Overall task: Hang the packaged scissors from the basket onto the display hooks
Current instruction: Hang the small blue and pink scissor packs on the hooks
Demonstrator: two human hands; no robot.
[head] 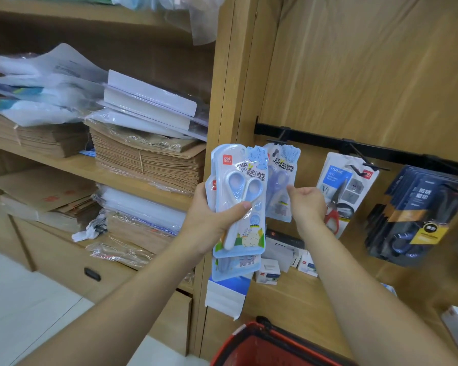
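My left hand [212, 220] grips a small stack of light-blue packaged scissors [239, 196], thumb across the front pack, held upright in front of the shelf post. A purple-blue scissors pack [280, 180] hangs from the leftmost hook [282, 138] of the black display rail [354, 146]. My right hand [306, 204] pinches that hanging pack at its right edge. The red basket [265, 344] sits low at the bottom edge, its inside hidden.
Further right on the rail hang a red-handled shears pack [344, 191] and several dark scissors packs [413, 215]. Small white boxes [280, 260] stand on the ledge below. Wooden shelves on the left hold stacks of brown paper bags [148, 165] and plastic-wrapped paper.
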